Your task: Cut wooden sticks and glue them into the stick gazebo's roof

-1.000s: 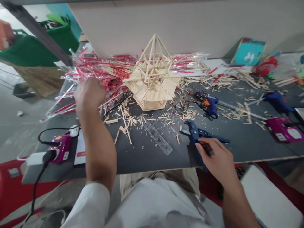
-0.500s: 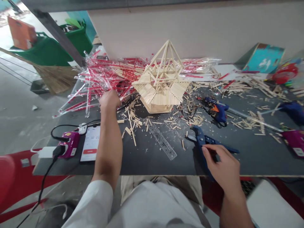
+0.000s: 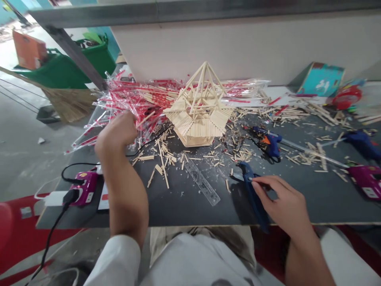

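Hands [image 3: 279, 195] near wrappers [image 3: 126, 95], cutter [image 3: 251, 192]; ruler [image 3: 202, 182], offcuts [image 3: 164, 169] between

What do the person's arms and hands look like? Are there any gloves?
No gloves: the left hand and right hand are bare. The left arm has a short, whitish cloth sleeve ending near the elbow; below it, the arm is bare. Any right sleeve is out of view. I see no watch or bracelet.
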### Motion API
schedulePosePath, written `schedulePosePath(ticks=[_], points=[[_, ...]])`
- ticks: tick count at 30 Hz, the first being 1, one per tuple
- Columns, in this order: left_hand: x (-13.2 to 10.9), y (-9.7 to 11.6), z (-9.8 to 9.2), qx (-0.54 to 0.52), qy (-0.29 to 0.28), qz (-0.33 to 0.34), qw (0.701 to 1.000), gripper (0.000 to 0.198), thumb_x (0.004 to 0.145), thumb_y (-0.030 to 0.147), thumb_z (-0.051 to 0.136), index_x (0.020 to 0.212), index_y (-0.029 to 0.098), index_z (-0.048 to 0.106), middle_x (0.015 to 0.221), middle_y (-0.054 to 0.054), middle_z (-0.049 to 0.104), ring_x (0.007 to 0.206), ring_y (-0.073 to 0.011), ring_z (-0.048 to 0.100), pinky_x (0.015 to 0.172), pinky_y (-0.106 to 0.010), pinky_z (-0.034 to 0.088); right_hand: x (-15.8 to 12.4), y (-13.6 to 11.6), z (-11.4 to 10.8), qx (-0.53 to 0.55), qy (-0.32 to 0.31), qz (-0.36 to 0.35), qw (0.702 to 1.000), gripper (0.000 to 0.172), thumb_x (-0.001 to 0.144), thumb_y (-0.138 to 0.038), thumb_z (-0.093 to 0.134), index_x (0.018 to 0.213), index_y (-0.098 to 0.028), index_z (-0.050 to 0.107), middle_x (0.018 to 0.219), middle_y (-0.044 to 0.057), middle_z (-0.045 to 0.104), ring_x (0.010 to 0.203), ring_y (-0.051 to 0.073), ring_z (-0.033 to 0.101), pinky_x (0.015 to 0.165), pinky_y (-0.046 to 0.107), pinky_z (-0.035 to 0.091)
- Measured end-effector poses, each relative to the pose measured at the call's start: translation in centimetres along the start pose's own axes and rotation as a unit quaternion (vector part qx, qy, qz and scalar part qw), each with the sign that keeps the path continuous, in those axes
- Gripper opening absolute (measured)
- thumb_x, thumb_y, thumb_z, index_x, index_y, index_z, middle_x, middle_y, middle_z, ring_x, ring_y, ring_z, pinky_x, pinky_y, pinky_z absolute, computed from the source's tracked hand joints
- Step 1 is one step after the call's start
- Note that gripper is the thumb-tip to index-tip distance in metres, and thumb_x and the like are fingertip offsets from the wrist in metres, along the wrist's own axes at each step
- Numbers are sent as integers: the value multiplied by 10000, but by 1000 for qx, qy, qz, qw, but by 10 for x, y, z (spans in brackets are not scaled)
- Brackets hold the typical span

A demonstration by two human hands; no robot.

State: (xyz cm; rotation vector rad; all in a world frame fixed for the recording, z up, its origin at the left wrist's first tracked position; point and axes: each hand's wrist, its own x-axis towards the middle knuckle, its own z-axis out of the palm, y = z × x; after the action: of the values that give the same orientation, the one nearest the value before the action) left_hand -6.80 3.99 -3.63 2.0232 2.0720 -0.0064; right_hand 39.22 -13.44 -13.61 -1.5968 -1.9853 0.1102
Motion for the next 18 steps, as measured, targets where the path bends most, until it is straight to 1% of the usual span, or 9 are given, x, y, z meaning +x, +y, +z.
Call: schedulePosePath(ticks=[2, 3, 4, 7, 9, 12, 14, 16, 18], points=[[-21, 10, -16, 10, 48, -51, 998, 429, 813, 214, 570, 1236, 156, 606, 993, -106, 699, 884, -244, 603, 750, -335, 439, 17, -10, -9, 5, -1, -39, 999, 39, 981, -236, 663, 1011, -233, 688, 985, 22, 734, 876, 174, 707, 868, 302, 523], [-31, 16, -23, 14, 62, -40, 997, 403, 870, 243, 540, 1261, 169, 606, 1060, -107, 697, 916, -242, 600, 766, -332, 432, 26, -16, -14, 7, -1, -65, 998, 39, 977, -220, 665, 1010, -231, 684, 986, 24, 736, 894, 174, 710, 879, 300, 520], [-41, 21, -29, 12, 99, -30, 995, 356, 914, 271, 510, 1239, 176, 622, 1086, -102, 690, 914, -233, 595, 778, -334, 425, 37, -22, -19, 10, -5, -92, 996, 44, 975, -204, 665, 1009, -229, 679, 994, 27, 739, 918, 175, 711, 893, 299, 517], [-62, 35, -40, -52, 191, 36, 980, 319, 1014, 381, 474, 1224, 215, 649, 1014, -52, 672, 827, -180, 567, 738, -316, 408, 73, -43, -31, 43, -29, -155, 986, 62, 979, -185, 652, 1018, -227, 677, 1010, 28, 742, 933, 163, 709, 879, 289, 518], [-68, 46, -40, -135, 209, 95, 964, 300, 1028, 400, 500, 1222, 226, 648, 922, -24, 642, 759, -149, 540, 697, -302, 408, 99, -57, -34, 87, -60, -165, 981, 58, 989, -214, 641, 1028, -226, 684, 971, 16, 737, 839, 138, 692, 795, 273, 521], [-66, 68, -36, -218, 143, 191, 946, 234, 1041, 349, 496, 1173, 224, 644, 904, -28, 631, 752, -140, 556, 692, -293, 453, 137, -78, -28, 169, -85, -147, 971, 134, 990, -292, 649, 1091, -211, 681, 863, -6, 707, 705, 113, 642, 706, 267, 513], [-60, 83, -31, -259, 59, 249, 931, 249, 1063, 318, 422, 1159, 215, 627, 899, -40, 634, 732, -139, 584, 679, -288, 485, 158, -91, -19, 254, -82, -115, 957, 249, 987, -344, 661, 1186, -194, 659, 868, -4, 692, 708, 109, 636, 685, 263, 518], [-52, 94, -25, -254, -12, 298, 920, 251, 1067, 291, 393, 1145, 205, 615, 870, -34, 629, 722, -136, 596, 684, -280, 495, 175, -100, -10, 343, -78, -85, 932, 352, 988, -392, 668, 1273, -191, 617, 883, -5, 684, 699, 103, 630, 635, 251, 514], [-42, 101, -20, -241, -49, 331, 911, 233, 1065, 267, 386, 1084, 192, 606, 852, -25, 625, 724, -127, 596, 697, -269, 496, 189, -105, -1, 413, -70, -67, 906, 352, 994, -427, 667, 1256, -198, 614, 851, -13, 675, 665, 95, 617, 593, 244, 509]])
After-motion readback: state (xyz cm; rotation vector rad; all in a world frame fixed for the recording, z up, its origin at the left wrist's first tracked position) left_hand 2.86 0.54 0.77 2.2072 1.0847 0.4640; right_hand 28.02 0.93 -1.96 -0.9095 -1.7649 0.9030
